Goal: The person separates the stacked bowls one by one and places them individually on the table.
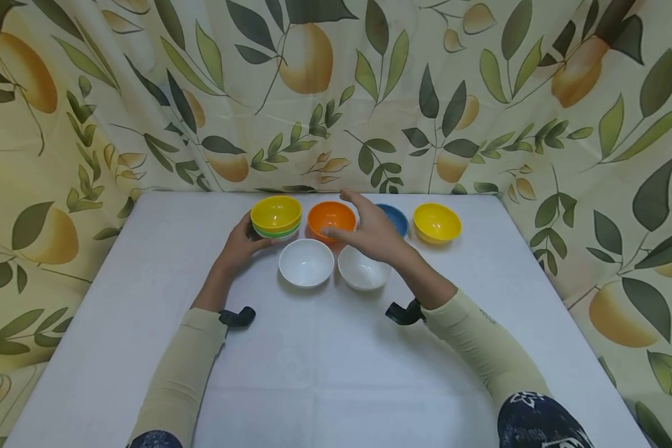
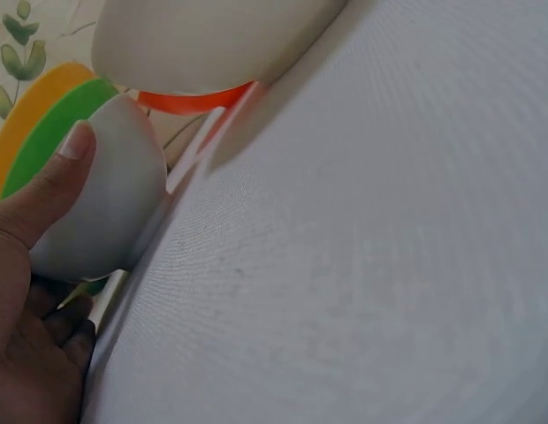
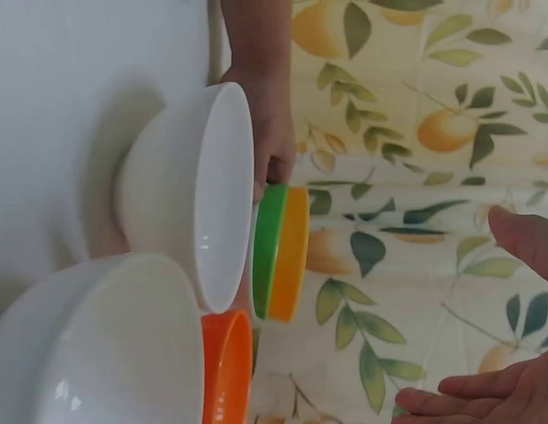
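At the far left of the row, my left hand grips a stack of bowls by its side. A yellow bowl tops the stack, a green bowl sits under it, and a white bowl is at the bottom with my thumb against it. My right hand hovers with fingers spread over the gap between the orange bowl and the blue bowl, partly hiding both. Nothing is held in it. In the right wrist view the orange bowl lies beyond the white bowls.
Two white bowls, the left one and the right one, stand in front of the orange and blue bowls. Another yellow bowl stands at the right end. A white cloth covers the table; a patterned curtain hangs behind.
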A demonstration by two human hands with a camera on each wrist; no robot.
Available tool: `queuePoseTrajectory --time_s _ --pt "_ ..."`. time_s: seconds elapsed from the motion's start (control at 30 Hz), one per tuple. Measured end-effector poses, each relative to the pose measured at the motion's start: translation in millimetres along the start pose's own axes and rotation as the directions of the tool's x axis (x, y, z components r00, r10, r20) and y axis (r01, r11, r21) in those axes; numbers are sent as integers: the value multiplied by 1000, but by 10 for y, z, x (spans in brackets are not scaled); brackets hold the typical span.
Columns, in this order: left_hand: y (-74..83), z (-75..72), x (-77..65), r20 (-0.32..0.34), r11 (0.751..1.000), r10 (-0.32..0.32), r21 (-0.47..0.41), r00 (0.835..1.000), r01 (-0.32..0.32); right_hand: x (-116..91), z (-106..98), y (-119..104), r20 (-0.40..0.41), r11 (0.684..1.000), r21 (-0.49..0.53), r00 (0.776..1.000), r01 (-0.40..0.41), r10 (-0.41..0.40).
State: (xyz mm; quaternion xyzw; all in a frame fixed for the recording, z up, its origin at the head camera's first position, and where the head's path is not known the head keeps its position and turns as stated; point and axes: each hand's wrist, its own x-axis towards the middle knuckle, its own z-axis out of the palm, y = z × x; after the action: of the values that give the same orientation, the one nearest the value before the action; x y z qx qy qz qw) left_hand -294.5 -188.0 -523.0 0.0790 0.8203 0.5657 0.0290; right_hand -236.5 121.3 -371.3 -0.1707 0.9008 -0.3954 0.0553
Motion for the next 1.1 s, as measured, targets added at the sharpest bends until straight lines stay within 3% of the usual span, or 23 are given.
queuePoseTrajectory --time_s 0.33,0.6,0.93,1.1 --pt "-15 -9 -2 -1 1000 22 6 1000 -22 585 277 -175 97 997 -79 995 11 -4" --pt "-21 -9 -14 6 999 43 7 999 -43 931 533 -148 153 995 -79 986 -60 71" --pt "-44 -7 -7 18 999 53 5 998 -53 1172 708 -122 157 980 -190 984 -56 87" --pt "-31 -23 -13 17 998 55 7 998 -55 1228 736 -138 179 970 -226 974 -94 136"
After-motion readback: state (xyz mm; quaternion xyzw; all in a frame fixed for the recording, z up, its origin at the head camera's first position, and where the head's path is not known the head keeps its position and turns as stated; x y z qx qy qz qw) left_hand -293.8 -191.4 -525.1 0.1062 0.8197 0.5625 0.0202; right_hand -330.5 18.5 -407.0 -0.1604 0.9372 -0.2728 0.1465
